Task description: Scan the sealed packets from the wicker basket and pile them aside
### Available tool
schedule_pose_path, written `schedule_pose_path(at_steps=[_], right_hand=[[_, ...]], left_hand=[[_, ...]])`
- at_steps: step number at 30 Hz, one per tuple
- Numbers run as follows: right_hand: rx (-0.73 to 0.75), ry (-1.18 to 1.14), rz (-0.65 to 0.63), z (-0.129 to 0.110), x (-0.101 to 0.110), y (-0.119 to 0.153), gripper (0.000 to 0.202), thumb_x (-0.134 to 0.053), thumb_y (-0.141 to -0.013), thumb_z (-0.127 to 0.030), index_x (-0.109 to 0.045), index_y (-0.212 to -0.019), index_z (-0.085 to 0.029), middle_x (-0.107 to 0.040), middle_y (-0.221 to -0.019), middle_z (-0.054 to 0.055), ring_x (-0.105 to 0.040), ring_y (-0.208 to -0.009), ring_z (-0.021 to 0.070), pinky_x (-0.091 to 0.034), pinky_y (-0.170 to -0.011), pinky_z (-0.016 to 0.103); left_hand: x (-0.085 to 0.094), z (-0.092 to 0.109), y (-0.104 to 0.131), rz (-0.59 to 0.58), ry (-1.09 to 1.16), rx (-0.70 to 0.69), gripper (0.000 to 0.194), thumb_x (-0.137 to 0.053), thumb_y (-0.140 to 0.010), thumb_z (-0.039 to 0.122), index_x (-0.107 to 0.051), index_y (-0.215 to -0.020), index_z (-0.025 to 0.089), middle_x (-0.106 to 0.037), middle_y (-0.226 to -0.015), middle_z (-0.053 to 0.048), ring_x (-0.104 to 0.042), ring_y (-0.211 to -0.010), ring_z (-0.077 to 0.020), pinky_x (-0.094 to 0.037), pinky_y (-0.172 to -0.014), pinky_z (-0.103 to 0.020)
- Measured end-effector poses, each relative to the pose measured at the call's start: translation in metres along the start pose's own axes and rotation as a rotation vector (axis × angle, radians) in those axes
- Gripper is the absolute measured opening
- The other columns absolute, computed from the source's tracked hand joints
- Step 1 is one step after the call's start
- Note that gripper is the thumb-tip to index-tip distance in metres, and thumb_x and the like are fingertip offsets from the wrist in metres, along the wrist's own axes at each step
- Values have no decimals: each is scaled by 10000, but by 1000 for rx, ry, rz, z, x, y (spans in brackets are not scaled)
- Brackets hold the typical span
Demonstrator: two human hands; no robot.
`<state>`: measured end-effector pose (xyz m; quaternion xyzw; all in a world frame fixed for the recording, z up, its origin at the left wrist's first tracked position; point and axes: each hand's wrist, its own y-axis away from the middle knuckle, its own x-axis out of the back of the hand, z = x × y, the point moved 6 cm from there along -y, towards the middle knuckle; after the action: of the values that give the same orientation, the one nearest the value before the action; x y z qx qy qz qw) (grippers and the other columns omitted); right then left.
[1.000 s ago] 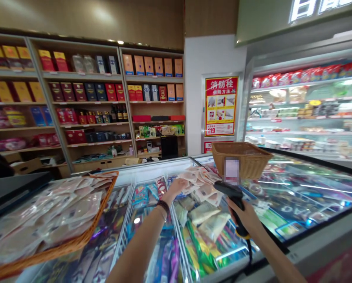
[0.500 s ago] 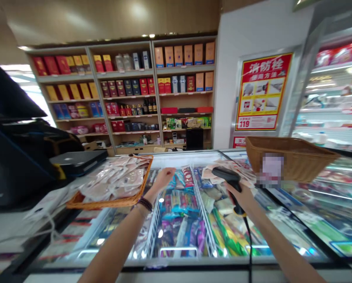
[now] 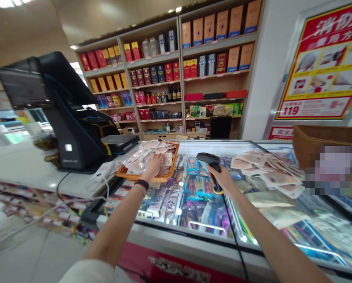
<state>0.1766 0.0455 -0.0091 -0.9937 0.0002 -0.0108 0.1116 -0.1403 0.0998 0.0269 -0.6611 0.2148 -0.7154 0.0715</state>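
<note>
My left hand (image 3: 153,166), with a dark beaded bracelet at the wrist, rests on clear plastic packets (image 3: 137,159) in an orange wicker tray (image 3: 172,169). Its fingers reach forward over the packets; whether they grip one is hard to make out. A black handheld scanner (image 3: 209,158) is wrapped in my right hand (image 3: 223,179), above the glass top of a chest freezer. Its cord hangs down the freezer's front. Flat pale packets (image 3: 264,165) lie spread on the glass to the right of my right hand.
Under the glass are colourful packaged goods (image 3: 201,186). A black monitor stand (image 3: 72,129) and a black box (image 3: 120,143) stand at left, with a white cable nearby. A brown basket (image 3: 304,141) sits at right. Shelves of boxes (image 3: 155,74) and a red poster (image 3: 317,67) are behind.
The view has turned left. My left hand has moved from above the freezer glass onto the packets in the wicker tray. My right hand still holds the scanner.
</note>
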Motion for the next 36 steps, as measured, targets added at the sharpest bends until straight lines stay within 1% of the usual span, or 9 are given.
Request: schedule_pose_path(at_steps=[4, 8, 11, 17, 22, 25, 28, 31, 36], right_hand=[[-33, 31, -48, 11, -17, 3, 511, -770, -682, -678, -540, -551, -241, -524, -406, -20, -452, -322, 117, -353, -347, 259], [-45, 15, -34, 16, -12, 4, 508, -781, -669, -674, -542, -557, -241, -520, -407, -27, -450, -324, 115, -360, -354, 260], [-72, -27, -7, 21, -5, 2, 519, -787, -657, -684, -533, -553, -243, -521, -409, -25, -452, -330, 115, -362, -360, 264], [-98, -75, 32, 28, 0, -1, 513, -819, -633, -673, -550, -582, -238, -546, -446, -19, -461, -346, 118, -354, -358, 268], [-77, -59, 10, 20, -2, 3, 518, -806, -657, -681, -540, -573, -244, -530, -424, -20, -455, -338, 123, -366, -355, 274], [-63, -62, 19, 15, -1, 6, 520, -803, -656, -689, -541, -585, -246, -529, -431, -25, -459, -339, 124, -374, -353, 274], [-53, -53, 11, 12, 0, 7, 515, -793, -675, -680, -534, -583, -245, -527, -432, -26, -458, -344, 120, -376, -360, 271], [-35, -47, 3, 11, 1, 9, 493, -773, -706, -672, -538, -609, -249, -534, -446, -27, -459, -351, 123, -369, -366, 275], [-5, 31, -32, 8, 1, 12, 491, -725, -767, -688, -521, -618, -266, -517, -414, -31, -451, -339, 137, -374, -386, 295]], left_hand=[[-3, 9, -2, -61, -142, -30, 539, -579, -901, 55, -564, -1429, 161, -555, -1515, -209, -507, -1380, -360, -458, -1092, -494], [0, 19, -7, -60, -186, -63, 354, -531, -975, 151, -638, -1311, 120, -658, -1355, -243, -582, -1295, -358, -461, -1049, -476], [10, 19, -8, -14, -118, 8, 278, -475, -1018, 188, -694, -1180, 128, -742, -1129, -209, -667, -1162, -325, -482, -980, -418], [33, 24, -10, 350, 396, 155, 250, -469, -1032, 272, -705, -1035, 192, -750, -1059, -127, -699, -998, -272, -511, -902, -360], [18, 45, -15, 542, 1022, 251, 319, -471, -1004, 195, -567, -1306, 231, -712, -1036, -58, -679, -923, -191, -557, -853, -317], [-13, 66, -23, 417, 1475, 396, 322, -481, -1007, 185, -536, -1316, 258, -679, -940, -19, -642, -737, -132, -547, -647, -223], [-52, 97, -27, 82, 1962, 518, 147, -519, -1013, 204, -616, -1123, 211, -592, -764, 5, -480, -504, -67, -396, -429, -135], [-77, 123, -24, -188, 2275, 557, 115, -561, -1012, 211, -641, -944, 167, -481, -655, 25, -348, -427, -34, -292, -347, -99], [-91, 140, -14, -234, 2419, 552, 339, -540, -1043, 457, -675, -966, 156, -567, -718, -37, -519, -543, -81, -457, -427, -121]])
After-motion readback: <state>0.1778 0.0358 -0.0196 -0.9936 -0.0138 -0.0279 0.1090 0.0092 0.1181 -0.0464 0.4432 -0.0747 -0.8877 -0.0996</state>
